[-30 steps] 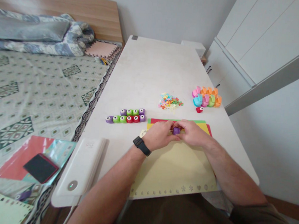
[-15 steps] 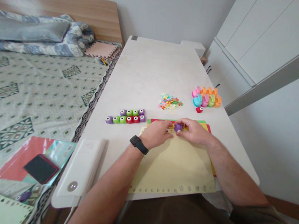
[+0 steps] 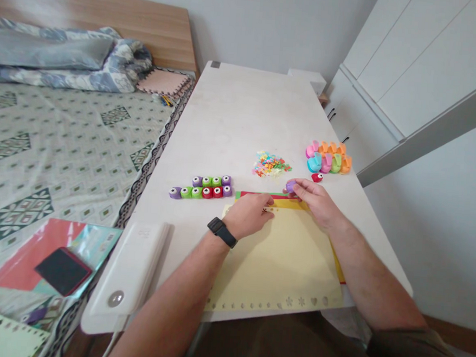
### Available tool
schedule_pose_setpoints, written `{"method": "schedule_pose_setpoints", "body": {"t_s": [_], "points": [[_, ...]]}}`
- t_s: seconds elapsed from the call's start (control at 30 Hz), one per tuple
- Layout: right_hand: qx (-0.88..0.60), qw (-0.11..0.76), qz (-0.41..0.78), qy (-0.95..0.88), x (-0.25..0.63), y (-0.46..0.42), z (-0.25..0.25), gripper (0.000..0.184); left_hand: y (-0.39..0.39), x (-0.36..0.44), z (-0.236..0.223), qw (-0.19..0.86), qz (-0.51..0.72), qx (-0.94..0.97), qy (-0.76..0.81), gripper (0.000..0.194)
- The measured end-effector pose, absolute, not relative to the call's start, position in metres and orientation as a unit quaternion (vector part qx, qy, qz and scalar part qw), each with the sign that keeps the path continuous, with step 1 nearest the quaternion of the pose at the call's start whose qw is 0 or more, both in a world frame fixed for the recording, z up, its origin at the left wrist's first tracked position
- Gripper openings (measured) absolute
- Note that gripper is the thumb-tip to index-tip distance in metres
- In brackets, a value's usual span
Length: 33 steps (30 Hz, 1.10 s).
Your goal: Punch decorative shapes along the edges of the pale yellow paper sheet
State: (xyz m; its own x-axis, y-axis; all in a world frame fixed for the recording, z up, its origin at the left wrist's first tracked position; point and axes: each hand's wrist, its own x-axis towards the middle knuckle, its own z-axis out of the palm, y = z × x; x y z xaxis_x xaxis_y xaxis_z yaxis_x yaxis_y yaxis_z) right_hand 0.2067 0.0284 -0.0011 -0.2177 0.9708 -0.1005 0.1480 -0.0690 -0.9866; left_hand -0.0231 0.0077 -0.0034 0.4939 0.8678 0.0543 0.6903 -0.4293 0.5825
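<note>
A purple craft punch (image 3: pixel 290 186) is pinched in the fingers of my right hand (image 3: pixel 316 201), just beyond the far edge of the paper stack. Across the upper left part of a pale yellow sheet (image 3: pixel 281 257) lies my left hand (image 3: pixel 249 214), thumb and forefinger apart, with a small punched flower hole between them. Its other fingers are hidden from view. Small shapes are cut out along the sheet's near edge, and a few more show along its far edge. Red, green and yellow sheets (image 3: pixel 301 204) stick out from underneath.
Left of the stack stand two rows of small punches (image 3: pixel 206 191). Larger colourful punches (image 3: pixel 329 157) and a single red punch (image 3: pixel 317 177) stand on the right. Paper cut-outs (image 3: pixel 270 164) are heaped between them. A white device (image 3: pixel 129 274) lies at the table's left edge.
My right hand has lifted the purple punch off the sheet's far edge and carried it away from me, slightly right. My left hand has stayed on the sheet.
</note>
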Motion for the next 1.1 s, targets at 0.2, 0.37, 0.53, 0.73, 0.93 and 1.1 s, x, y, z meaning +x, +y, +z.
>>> {"method": "schedule_pose_setpoints", "body": {"t_s": [0.2,0.37,0.53,0.73,0.93,1.1], "points": [[-0.49,0.416,0.576,-0.505,0.208,0.033,-0.006,0.032,0.007,-0.022,-0.004,0.242,0.171,0.829,0.474,0.021],[-0.482,0.415,0.587,-0.501,0.207,0.04,-0.009,0.026,0.008,-0.022,-0.006,0.242,0.171,0.827,0.477,0.021],[-0.495,0.407,0.578,-0.505,0.202,0.054,-0.007,0.03,0.007,-0.022,-0.008,0.248,0.174,0.826,0.476,0.022],[-0.531,0.376,0.534,-0.539,0.193,0.074,0.002,0.035,0.007,-0.021,-0.005,0.244,0.171,0.828,0.475,0.022],[-0.56,0.365,0.497,-0.554,0.185,0.08,0.006,0.036,0.007,-0.021,-0.003,0.244,0.178,0.826,0.475,0.021],[-0.573,0.352,0.476,-0.566,0.185,0.08,0.007,0.037,0.007,-0.021,-0.005,0.242,0.18,0.827,0.474,0.022]]}}
